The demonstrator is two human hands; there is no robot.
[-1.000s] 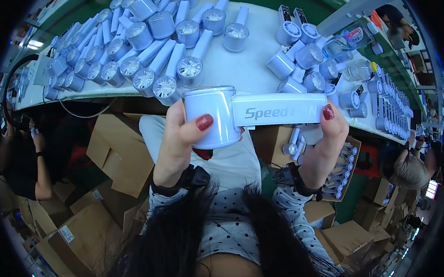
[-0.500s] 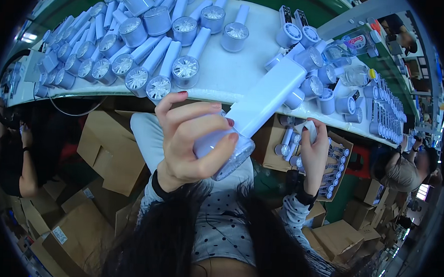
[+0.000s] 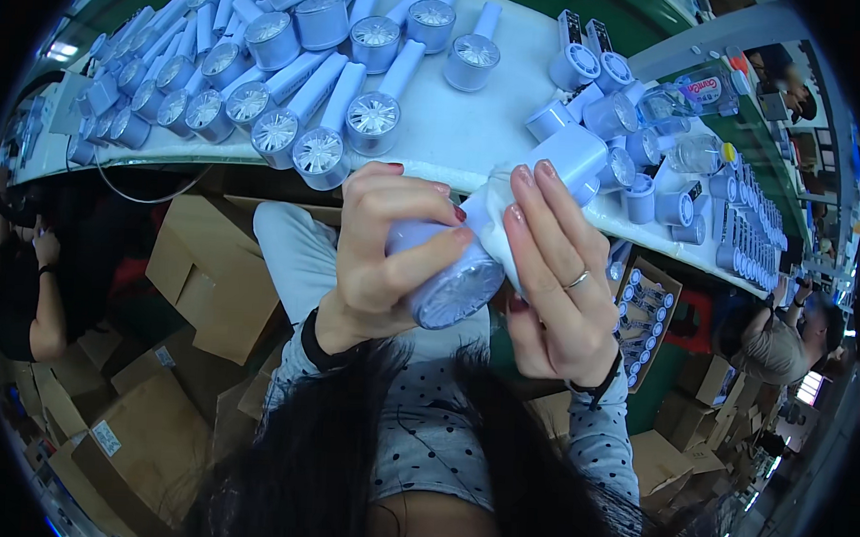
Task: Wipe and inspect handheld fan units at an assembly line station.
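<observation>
My left hand [image 3: 371, 256] is wrapped around the round head of a pale lilac handheld fan [image 3: 459, 297]. The fan's clear ribbed face is turned toward me, and its handle points away to the upper right. My right hand [image 3: 568, 299] presses a white cloth [image 3: 495, 219] against the fan where head and handle meet. The cloth hides that part, and the fingers of this hand lie stretched along it. Just beyond, a crowd of similar fans [image 3: 372, 119] covers the left side of the white table [image 3: 437, 115].
More fan parts [image 3: 609, 116] lie at the table's right, beside clear plastic bottles [image 3: 699, 154]. Below the edge stands a carton of fan parts [image 3: 647, 316]. Open cardboard boxes [image 3: 214, 269] are at left. Other people sit on the left [image 3: 50, 300] and right [image 3: 782, 341].
My right hand has come up from beside the carton and brought the cloth onto the fan. My left hand keeps its hold on the fan's head, shifted slightly right.
</observation>
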